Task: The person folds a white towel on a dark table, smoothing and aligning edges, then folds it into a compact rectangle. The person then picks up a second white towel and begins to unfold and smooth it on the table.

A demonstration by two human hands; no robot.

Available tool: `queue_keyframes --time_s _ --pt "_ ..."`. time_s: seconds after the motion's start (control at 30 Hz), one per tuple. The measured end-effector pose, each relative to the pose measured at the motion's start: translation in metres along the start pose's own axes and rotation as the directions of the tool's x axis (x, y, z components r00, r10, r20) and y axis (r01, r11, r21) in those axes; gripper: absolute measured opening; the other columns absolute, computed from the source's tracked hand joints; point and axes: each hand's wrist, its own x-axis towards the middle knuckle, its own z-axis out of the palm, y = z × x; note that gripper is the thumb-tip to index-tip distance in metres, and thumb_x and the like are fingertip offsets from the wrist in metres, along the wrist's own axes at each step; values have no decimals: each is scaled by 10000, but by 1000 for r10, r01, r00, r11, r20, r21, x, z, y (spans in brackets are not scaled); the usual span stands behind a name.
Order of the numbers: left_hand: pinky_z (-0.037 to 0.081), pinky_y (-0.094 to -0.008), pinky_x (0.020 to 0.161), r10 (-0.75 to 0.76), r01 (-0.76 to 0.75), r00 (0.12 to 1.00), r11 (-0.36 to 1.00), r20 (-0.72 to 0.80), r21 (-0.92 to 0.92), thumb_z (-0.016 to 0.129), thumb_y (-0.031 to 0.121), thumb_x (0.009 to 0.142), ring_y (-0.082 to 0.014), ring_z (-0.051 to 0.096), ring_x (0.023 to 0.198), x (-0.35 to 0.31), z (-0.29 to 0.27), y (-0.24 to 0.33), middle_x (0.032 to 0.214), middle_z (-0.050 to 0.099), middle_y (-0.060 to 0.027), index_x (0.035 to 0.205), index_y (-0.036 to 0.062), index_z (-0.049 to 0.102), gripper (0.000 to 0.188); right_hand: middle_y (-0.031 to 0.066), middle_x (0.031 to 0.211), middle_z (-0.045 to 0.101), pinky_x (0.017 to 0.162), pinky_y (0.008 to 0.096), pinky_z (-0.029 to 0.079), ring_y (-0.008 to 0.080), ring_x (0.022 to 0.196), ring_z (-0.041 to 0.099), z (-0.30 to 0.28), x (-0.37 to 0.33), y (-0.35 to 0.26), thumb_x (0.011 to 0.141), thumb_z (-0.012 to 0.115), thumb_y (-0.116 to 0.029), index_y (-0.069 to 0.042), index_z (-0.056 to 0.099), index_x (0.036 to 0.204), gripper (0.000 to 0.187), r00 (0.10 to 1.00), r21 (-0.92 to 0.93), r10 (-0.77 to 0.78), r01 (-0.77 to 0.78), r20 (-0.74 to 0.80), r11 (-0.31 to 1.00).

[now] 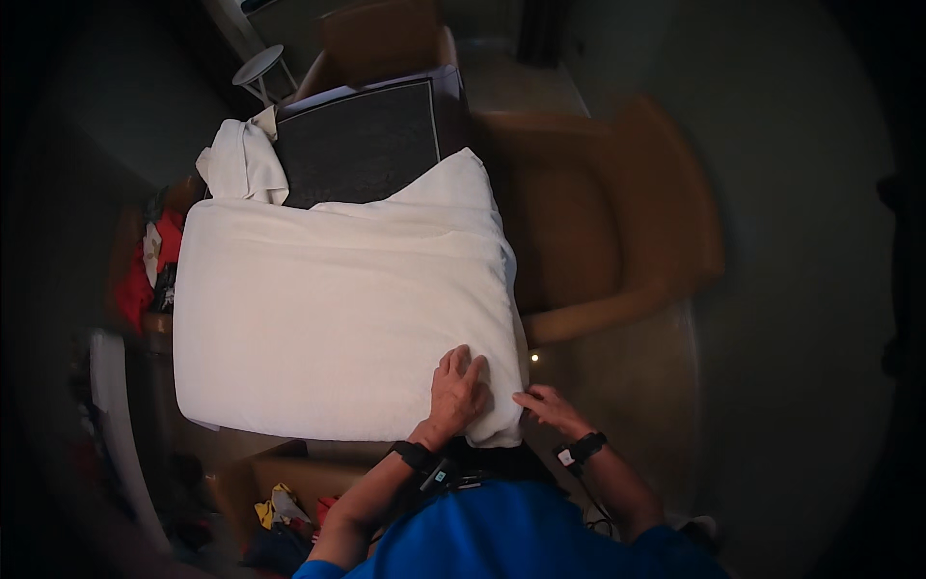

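Observation:
A thick white cloth (328, 309), like a blanket or a large towel, covers the near part of a table and hangs over its edges. My left hand (456, 394) lies on top of it near the near right corner, fingers apart and slightly bent. Just to the right, at the table's side edge, my right hand (553, 407) pinches the cloth's border between thumb and fingers. Creases run along the cloth's right side and far edge. Beyond that edge shows a dark panel (362, 140) with a light border. A crumpled white cloth (243, 166) sits at the panel's left.
A brown armchair (617, 207) stands close on the right, and another brown chair (381, 43) is at the far end. Red and dark clothes (145, 275) are piled at the left. More clothing (285, 507) lies on a seat near me. A small round white stool (258, 64) stands far left.

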Motion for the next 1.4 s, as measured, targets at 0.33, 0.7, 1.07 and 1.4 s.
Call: queue_keyframes --time_s 0.33,0.7,1.07,1.4 --pt "518 -420 854 -251 247 967 966 -52 -77 733 154 802 -356 525 1076 33 1 13 1142 558 -160 1155 71 606 384 16 806 665 627 260 509 92 683 626 -65 134 -114 935 663 -181 -8 660 957 174 792 -212 -569 531 -221 821" --pt "513 -442 737 -616 654 695 756 -369 -30 761 184 788 -337 574 932 83 32 37 956 566 -135 1034 75 596 316 57 861 635 710 317 481 135 784 563 -111 327 -239 864 752 -277 12 608 1012 355 771 -178 -623 600 -130 780" --pt "493 -439 741 -724 835 429 546 -541 -68 799 186 767 -337 570 932 107 59 53 953 562 -135 955 78 598 295 0 893 604 737 288 450 94 819 511 -224 326 -216 918 639 -141 -3 601 976 155 795 105 -605 607 -52 788" --pt "474 -433 826 -683 831 372 547 -629 -102 779 143 770 -335 546 977 108 73 65 1033 561 -142 1055 83 627 328 84 975 639 807 351 478 191 885 587 -238 384 -204 856 672 -144 10 621 1003 219 883 145 -465 468 -58 872"
